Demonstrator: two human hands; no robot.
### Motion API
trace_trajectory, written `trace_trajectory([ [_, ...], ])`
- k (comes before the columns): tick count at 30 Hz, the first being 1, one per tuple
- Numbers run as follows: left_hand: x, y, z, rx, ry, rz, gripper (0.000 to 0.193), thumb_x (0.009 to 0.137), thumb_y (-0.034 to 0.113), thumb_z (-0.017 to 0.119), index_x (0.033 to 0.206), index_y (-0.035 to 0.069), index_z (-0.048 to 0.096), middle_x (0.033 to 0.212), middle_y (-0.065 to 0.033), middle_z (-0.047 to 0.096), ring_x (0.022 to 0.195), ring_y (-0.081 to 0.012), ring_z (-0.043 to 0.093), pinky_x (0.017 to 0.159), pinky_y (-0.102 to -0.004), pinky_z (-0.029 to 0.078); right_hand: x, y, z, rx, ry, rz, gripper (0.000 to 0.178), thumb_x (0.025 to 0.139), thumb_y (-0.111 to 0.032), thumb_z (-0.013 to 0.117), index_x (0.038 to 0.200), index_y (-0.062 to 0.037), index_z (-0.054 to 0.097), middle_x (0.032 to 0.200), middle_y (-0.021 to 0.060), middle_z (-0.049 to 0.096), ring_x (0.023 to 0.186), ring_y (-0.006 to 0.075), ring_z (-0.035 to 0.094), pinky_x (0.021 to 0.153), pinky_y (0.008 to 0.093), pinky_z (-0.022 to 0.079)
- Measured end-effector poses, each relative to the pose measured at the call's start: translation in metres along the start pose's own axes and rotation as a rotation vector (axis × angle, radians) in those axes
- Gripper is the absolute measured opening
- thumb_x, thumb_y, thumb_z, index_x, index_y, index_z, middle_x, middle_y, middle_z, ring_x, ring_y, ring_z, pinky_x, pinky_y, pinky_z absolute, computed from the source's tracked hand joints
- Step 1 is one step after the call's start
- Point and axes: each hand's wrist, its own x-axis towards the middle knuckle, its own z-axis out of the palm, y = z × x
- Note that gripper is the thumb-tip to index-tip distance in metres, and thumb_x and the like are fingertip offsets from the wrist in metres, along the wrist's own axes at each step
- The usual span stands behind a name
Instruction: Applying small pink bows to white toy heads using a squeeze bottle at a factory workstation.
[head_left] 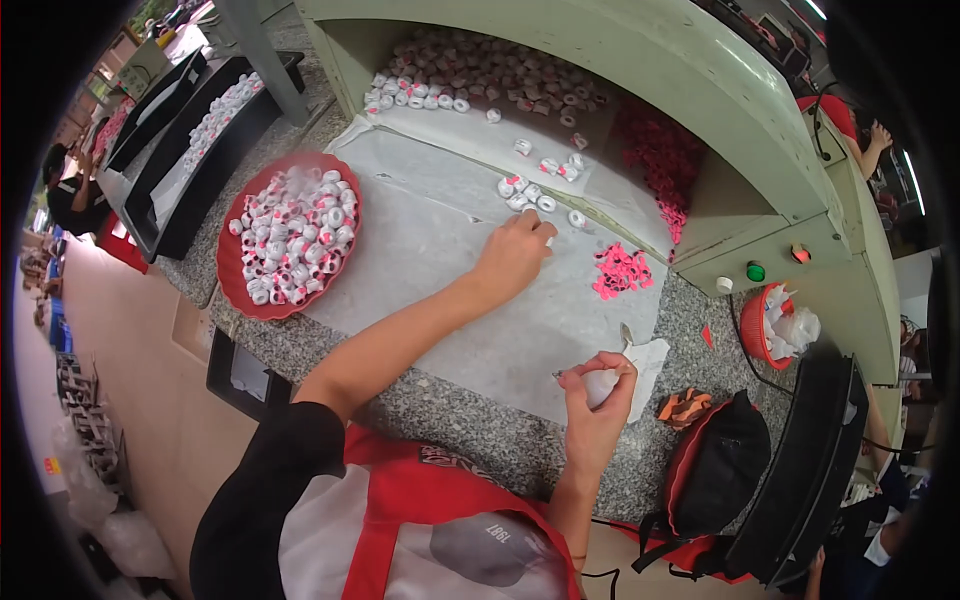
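My left hand [513, 258] reaches over the white sheet [420, 250], its fingers closed around a small white piece [549, 241] that shows only in part. Just beyond it lies a loose group of white ring-shaped pieces [520, 190] with pink marks. Nearer to me, my right hand [598, 400] is wrapped round a small white squeeze bottle [600, 384]. A thin dark tip sticks out on the bottle's left side. Small pink pieces [622, 271] with dark spots sit in a pile to the right of my left hand.
A red scalloped tray [228, 270] full of white pieces stands at left. The pale green cabinet [640, 50] arches over more white pieces and a pink heap [660, 160]. At right are a red basket [752, 330] with crumpled plastic and a black bag [725, 465].
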Motion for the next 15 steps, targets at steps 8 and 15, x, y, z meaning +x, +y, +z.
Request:
trace_trajectory([
  [8, -0.046, 0.041, -0.062, -1.793, -0.479, -0.865, 0.035, 0.082, 0.006, 0.053, 0.117, 0.001, 0.047, 0.091, -0.006, 0.059, 0.08, -0.0184, 0.058, 0.067, -0.0258, 0.049, 0.006, -0.033, -0.024, 0.251, 0.055, 0.039, 0.037, 0.074, 0.004, 0.056, 0.107, -0.0012, 0.039, 0.089, 0.0127, 0.053, 0.073, 0.0148, 0.055, 0.07, 0.0273, 0.048],
  [15, -0.047, 0.077, -0.091, -1.603, -0.38, -0.792, 0.034, 0.081, 0.0, 0.052, 0.115, -0.002, 0.048, 0.098, -0.0107, 0.055, 0.089, -0.02, 0.056, 0.077, -0.0228, 0.046, -0.009, -0.053, -0.017, 0.267, 0.241, -0.117, 0.027, 0.069, -0.005, 0.061, 0.093, 0.0023, 0.051, 0.086, 0.0082, 0.055, 0.071, 0.0097, 0.052, 0.061, 0.0209, 0.042],
])
